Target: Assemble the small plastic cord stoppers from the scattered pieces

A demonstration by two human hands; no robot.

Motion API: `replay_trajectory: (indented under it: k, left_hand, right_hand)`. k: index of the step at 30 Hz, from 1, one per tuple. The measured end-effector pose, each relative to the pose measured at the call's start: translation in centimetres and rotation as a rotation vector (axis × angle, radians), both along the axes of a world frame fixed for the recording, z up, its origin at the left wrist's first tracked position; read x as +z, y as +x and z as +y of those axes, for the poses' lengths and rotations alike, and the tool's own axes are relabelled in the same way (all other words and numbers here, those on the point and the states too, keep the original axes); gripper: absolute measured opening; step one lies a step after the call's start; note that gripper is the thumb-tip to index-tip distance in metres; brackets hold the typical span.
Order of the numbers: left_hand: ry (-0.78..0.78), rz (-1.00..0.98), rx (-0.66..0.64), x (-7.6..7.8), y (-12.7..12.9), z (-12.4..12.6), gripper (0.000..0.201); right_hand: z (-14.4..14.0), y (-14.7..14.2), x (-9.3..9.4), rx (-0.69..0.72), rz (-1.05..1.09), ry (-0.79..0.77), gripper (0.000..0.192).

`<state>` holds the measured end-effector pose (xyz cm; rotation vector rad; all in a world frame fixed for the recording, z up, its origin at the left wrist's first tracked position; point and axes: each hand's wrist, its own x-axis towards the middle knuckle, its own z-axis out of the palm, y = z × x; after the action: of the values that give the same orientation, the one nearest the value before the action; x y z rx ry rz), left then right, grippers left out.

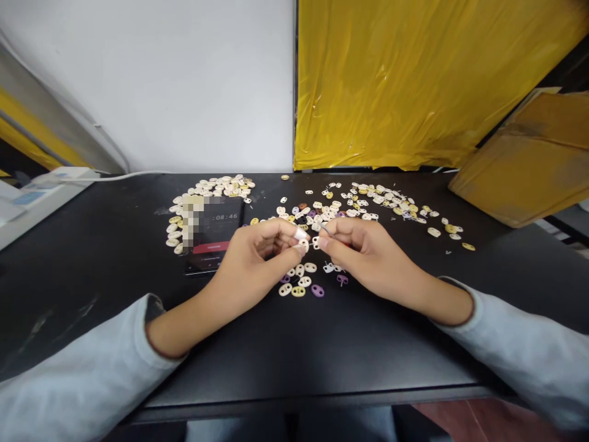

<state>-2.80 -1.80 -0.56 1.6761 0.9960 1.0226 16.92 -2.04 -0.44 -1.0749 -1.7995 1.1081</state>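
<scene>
Where the fingertips meet, in the head view: a white oval piece (304, 245) and, just beside it, a second white piece (316, 242), held above a black table (294, 350).
Left hand (257, 255): thumb and index finger pinched on the first piece, the other fingers curled; a white wrap (301, 234) circles the index fingertip.
Right hand (375, 255): thumb and index finger pinched on the second piece; a thin grey item (326, 229) shows at the index finger, too small to identify.
Just below the hands: loose two-holed ovals, among them a purple oval (317, 290) and a yellow oval (298, 291).
Just beyond the hands: a mixed cluster (326, 212), mostly cream.
Beyond the left hand: a phone (221, 230), partly pixelated, showing 08:46 and a red bar; cream pieces (172, 235) curve around it.
Beyond the right hand: scattered white and yellow pieces (391, 199), then a cardboard box (524, 159).
Backdrop past the hands: white panel (197, 86) left, yellow sheeting (391, 80) right.
</scene>
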Motion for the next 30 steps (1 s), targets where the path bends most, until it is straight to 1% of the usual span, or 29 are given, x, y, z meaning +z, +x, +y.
replay_trajectory:
  k: [3, 7, 10, 13, 16, 19, 21, 23, 25, 30]
  left_hand:
    - [0.038, 0.080, -0.017, 0.0, -0.4, 0.3, 0.009]
    - [0.150, 0.362, -0.076, 0.2, -0.8, 0.3, 0.019]
    - [0.218, 0.500, -0.083, 0.5, -0.8, 0.3, 0.017]
    - [0.272, 0.561, -0.086, 0.5, -0.7, 0.3, 0.016]
    - [0.306, 0.576, -0.102, 0.4, -0.7, 0.3, 0.017]
    - [0.326, 0.575, -0.107, 0.4, -0.9, 0.3, 0.018]
    - [0.349, 0.586, -0.079, 0.4, -1.0, 0.4, 0.018]
    - [0.386, 0.607, -0.033, 0.4, -1.2, 0.7, 0.018]
    - [0.424, 0.636, 0.002, 0.3, -1.4, 1.1, 0.019]
    - [0.474, 0.697, -0.004, -0.2, -1.7, 1.7, 0.019]
  right_hand:
    - [0.5, 0.4, 0.1, -0.041, -0.026, 0.005, 0.027]
    - [1.0, 0.8, 0.0, -0.052, -0.148, 0.057, 0.019]
    - [1.0, 0.8, -0.3, -0.086, -0.276, 0.099, 0.015]
    - [1.0, 0.9, -0.6, -0.066, -0.352, 0.093, 0.013]
    - [1.0, 1.0, -0.5, -0.061, -0.454, 0.095, 0.012]
    - [0.9, 1.1, -0.2, -0.124, -0.605, 0.172, 0.014]
    - [0.9, 1.2, -0.1, -0.166, -0.664, 0.217, 0.019]
    - [1.1, 1.3, 0.0, -0.181, -0.660, 0.233, 0.022]
    - [1.3, 1.4, -0.1, -0.177, -0.612, 0.229, 0.021]
    - [1.7, 1.6, -0.4, -0.178, -0.489, 0.203, 0.016]
